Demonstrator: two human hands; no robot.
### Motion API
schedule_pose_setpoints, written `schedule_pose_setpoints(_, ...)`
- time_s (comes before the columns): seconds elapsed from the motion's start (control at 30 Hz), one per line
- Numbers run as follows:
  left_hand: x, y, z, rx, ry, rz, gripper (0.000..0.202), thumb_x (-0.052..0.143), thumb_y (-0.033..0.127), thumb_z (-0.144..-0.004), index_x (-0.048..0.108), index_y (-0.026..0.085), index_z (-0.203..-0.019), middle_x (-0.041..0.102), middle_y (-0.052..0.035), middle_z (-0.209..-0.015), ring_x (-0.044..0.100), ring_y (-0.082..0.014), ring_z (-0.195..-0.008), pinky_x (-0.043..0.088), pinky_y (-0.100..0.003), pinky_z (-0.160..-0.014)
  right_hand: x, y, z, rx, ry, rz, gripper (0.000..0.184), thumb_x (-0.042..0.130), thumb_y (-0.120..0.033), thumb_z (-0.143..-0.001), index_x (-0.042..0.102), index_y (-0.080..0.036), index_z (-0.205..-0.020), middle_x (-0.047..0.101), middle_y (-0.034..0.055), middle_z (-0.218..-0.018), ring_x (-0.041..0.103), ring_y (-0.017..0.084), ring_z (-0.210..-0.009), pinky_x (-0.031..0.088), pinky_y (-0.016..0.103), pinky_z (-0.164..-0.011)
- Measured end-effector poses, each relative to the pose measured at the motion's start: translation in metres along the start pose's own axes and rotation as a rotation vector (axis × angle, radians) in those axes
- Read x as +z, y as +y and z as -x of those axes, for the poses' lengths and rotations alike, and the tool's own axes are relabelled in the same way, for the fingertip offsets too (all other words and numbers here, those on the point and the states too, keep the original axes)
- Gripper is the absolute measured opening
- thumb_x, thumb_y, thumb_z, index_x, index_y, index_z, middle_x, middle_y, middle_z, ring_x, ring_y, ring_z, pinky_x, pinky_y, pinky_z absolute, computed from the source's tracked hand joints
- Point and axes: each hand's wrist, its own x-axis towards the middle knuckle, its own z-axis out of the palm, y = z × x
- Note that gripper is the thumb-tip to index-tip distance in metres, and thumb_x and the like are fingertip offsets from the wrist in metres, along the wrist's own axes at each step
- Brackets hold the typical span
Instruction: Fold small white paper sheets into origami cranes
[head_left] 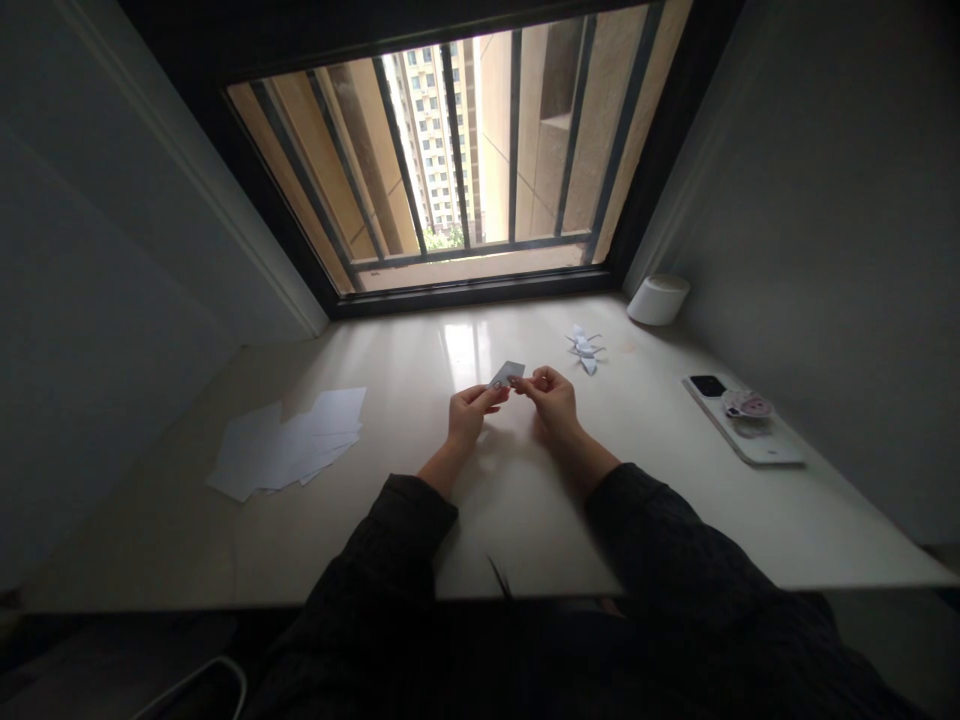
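Head view: a small paper piece (510,371) is being held over the tabletop (525,540), its near-left edge being pinched by the left hand (468,412), its near-right edge by the right hand (555,400). Neat edges are probably being favoured when one side is being steadied and pressure is being kept light.

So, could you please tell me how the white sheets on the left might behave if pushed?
The white sheets look thin, so they would probably bend easily and weigh little. Overlapping at uneven angles, they may slide apart rather than move together. The glossy, reflective tabletop would probably let them skid.
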Motion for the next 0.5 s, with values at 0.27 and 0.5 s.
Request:
schedule_pose_setpoints(0.27,0.0023,0.0044,0.0025,0.025,-0.147,-0.025,0.037,0.069,0.046,-0.072,0.073,0.015,-0.091,0.072,-0.0142,-0.101,0.068,-0.0285,-0.092,0.050,-0.037,-0.075,-0.0063,0.0018,-0.0054,-0.001,0.071,0.050,0.045,0.082,-0.047,-0.053,0.047,-0.022,-0.065,0.064,-0.0022,-0.057,0.063,0.016,-0.058,0.048,0.028,-0.059)
schedule_pose_setpoints(0.5,0.0014,0.0045,0.0026,0.062,-0.140,-0.138,0.038,0.072,0.047,-0.069,0.072,0.016,-0.090,0.073,-0.0111,-0.090,0.069,-0.0235,-0.086,0.049,-0.029,-0.067,-0.0096,0.0008,-0.0064,-0.082,0.056,0.179,0.040,0.080,-0.050,-0.058,0.053,-0.022,-0.069,0.065,-0.0011,-0.061,0.065,0.018,-0.063,0.049,0.030,-0.063)
